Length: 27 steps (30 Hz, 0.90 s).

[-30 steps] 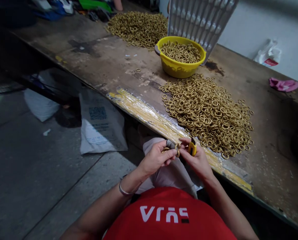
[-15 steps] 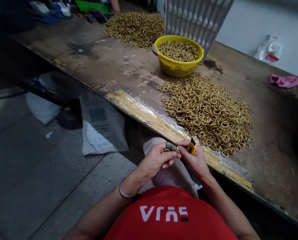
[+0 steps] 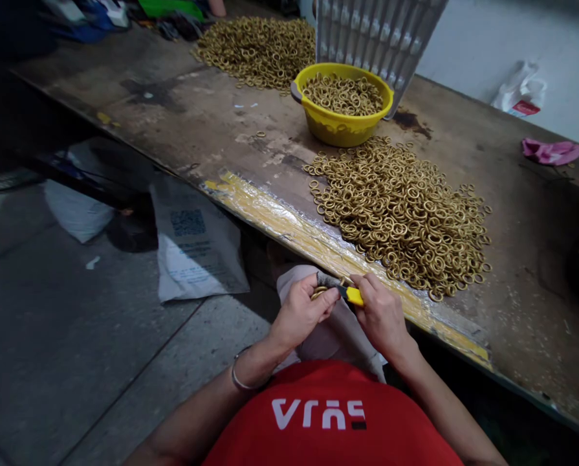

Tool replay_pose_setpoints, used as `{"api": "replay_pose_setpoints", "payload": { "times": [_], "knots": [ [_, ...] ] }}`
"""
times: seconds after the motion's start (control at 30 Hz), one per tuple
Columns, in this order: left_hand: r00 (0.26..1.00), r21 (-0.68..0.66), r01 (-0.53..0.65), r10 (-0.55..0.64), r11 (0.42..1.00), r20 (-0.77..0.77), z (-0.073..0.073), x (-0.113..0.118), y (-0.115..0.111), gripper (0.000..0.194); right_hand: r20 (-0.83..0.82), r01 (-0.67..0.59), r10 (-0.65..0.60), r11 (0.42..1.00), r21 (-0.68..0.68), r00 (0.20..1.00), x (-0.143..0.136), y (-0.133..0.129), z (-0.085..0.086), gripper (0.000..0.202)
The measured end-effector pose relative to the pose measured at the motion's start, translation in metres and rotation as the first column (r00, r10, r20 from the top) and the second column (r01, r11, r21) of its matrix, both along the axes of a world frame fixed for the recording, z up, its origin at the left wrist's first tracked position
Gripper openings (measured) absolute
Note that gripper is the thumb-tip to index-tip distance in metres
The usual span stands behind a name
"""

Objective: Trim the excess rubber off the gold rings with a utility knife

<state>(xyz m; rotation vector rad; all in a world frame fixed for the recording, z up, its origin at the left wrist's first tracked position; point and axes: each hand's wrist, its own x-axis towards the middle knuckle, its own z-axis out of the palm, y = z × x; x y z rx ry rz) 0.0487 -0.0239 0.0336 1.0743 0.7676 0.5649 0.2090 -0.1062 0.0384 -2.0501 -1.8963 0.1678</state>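
Near the table's front edge, my left hand is closed on a brass-coloured ring; a dark grey wrap covers its index finger. My right hand grips a yellow utility knife, whose dark tip points left at the ring and touches or nearly touches my left fingertips. Another ring shows partly between the hands. Just beyond them, a large pile of brass-coloured rings lies on the table.
A yellow basin full of rings stands behind the pile, before a ribbed grey panel. A second ring pile lies further back. A pink cloth is at right. White sacks stand on the floor below the table's left side.
The knife has turned from pointing up and away to pointing left, against the work in my left hand. My right hand has rotated with it. The view has shifted slightly.
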Motion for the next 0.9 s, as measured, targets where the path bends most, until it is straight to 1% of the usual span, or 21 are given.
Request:
{"api": "replay_pose_setpoints", "payload": {
  "times": [0.1, 0.2, 0.23, 0.3, 0.33, 0.37, 0.4, 0.43, 0.47, 0.5, 0.53, 0.57, 0.6, 0.63, 0.67, 0.7, 0.73, 0.8, 0.83, 0.87, 0.9],
  "knots": [
    [0.995, 0.136, 0.0, 0.013, 0.991, -0.094, 0.007, 0.0, 0.002, 0.022, 0.047, 0.022, -0.02, 0.999, -0.048, 0.999, -0.004, 0.001, 0.0, 0.04],
    [0.981, 0.326, -0.014, 0.077, 0.945, -0.179, 0.013, -0.001, 0.004, 0.014, 0.07, 0.05, -0.044, 0.995, -0.082, 0.997, -0.003, 0.009, -0.002, 0.03],
    [0.976, 0.379, -0.019, 0.099, 0.925, -0.193, 0.015, -0.002, 0.004, 0.012, 0.078, 0.07, -0.063, 0.993, -0.099, 0.995, 0.0, 0.014, -0.002, 0.027],
    [0.972, 0.448, -0.016, 0.118, 0.894, -0.201, 0.016, -0.006, 0.004, 0.013, 0.105, 0.169, -0.153, 0.973, -0.159, 0.983, 0.012, 0.023, -0.002, 0.023],
    [0.974, 0.456, -0.005, 0.108, 0.89, -0.199, 0.016, -0.008, 0.003, 0.014, 0.116, 0.241, -0.222, 0.952, -0.19, 0.968, 0.02, 0.028, -0.002, 0.022],
    [0.978, 0.442, 0.009, 0.085, 0.897, -0.191, 0.016, -0.011, 0.003, 0.016, 0.108, 0.325, -0.308, 0.919, -0.225, 0.945, 0.028, 0.032, -0.001, 0.021],
    [0.984, 0.401, 0.023, 0.05, 0.916, -0.17, 0.015, -0.013, 0.003, 0.018, 0.045, 0.349, -0.348, 0.91, -0.224, 0.937, 0.034, 0.035, 0.001, 0.02],
    [0.991, 0.329, 0.027, 0.017, 0.944, -0.129, 0.014, -0.015, 0.003, 0.022, -0.082, 0.315, -0.334, 0.931, -0.186, 0.939, 0.037, 0.037, 0.003, 0.02],
    [0.997, 0.234, 0.022, -0.005, 0.972, -0.071, 0.012, -0.016, 0.004, 0.027, -0.264, 0.23, -0.27, 0.958, -0.173, 0.926, 0.037, 0.038, 0.004, 0.021],
    [1.0, 0.134, 0.016, -0.016, 0.991, -0.006, 0.01, -0.017, 0.005, 0.032, -0.465, 0.134, -0.194, 0.978, -0.159, 0.864, 0.034, 0.038, 0.006, 0.023],
    [0.998, 0.044, 0.013, -0.015, 0.999, 0.056, 0.007, -0.016, 0.006, 0.038, -0.658, 0.037, -0.127, 0.988, -0.148, 0.743, 0.029, 0.037, 0.007, 0.026],
    [0.994, -0.024, 0.009, -0.006, 1.0, 0.107, 0.004, -0.016, 0.007, 0.043, -0.81, -0.043, -0.102, 0.987, -0.155, 0.578, 0.021, 0.036, 0.008, 0.03],
    [0.99, -0.064, 0.004, 0.005, 0.998, 0.141, 0.002, -0.015, 0.008, 0.046, -0.903, -0.086, -0.123, 0.981, -0.173, 0.411, 0.013, 0.034, 0.008, 0.034],
    [0.987, -0.081, 0.002, 0.011, 0.997, 0.159, -0.001, -0.014, 0.008, 0.046, -0.948, -0.105, -0.16, 0.975, -0.195, 0.276, 0.005, 0.033, 0.008, 0.039],
    [0.986, -0.086, 0.002, 0.013, 0.996, 0.169, -0.004, -0.013, 0.007, 0.045, -0.965, -0.107, -0.197, 0.97, -0.217, 0.176, -0.002, 0.032, 0.008, 0.041],
    [0.985, -0.086, 0.0, 0.015, 0.996, 0.174, -0.006, -0.013, 0.006, 0.042, -0.968, -0.095, -0.223, 0.968, -0.234, 0.112, -0.007, 0.03, 0.008, 0.042],
    [0.984, -0.086, -0.002, 0.017, 0.996, 0.176, -0.009, -0.013, 0.005, 0.039, -0.969, -0.076, -0.236, 0.968, -0.241, 0.073, -0.011, 0.029, 0.007, 0.041],
    [0.986, -0.083, 0.003, 0.011, 0.997, 0.169, -0.012, -0.014, 0.003, 0.033, -0.97, -0.038, -0.241, 0.97, -0.242, 0.032, -0.012, 0.027, 0.009, 0.039],
    [0.988, -0.083, 0.005, 0.008, 0.997, 0.152, -0.013, -0.015, 0.003, 0.031, -0.971, -0.022, -0.237, 0.971, -0.238, 0.028, -0.011, 0.025, 0.01, 0.039],
    [0.992, -0.082, 0.009, 0.002, 0.997, 0.127, -0.013, -0.016, 0.003, 0.03, -0.972, -0.005, -0.233, 0.972, -0.233, 0.043, -0.01, 0.024, 0.012, 0.038],
    [0.996, -0.08, 0.014, -0.006, 0.997, 0.095, -0.013, -0.017, 0.004, 0.029, -0.971, 0.012, -0.225, 0.974, -0.225, 0.077, -0.008, 0.024, 0.014, 0.037]
  ]
}}
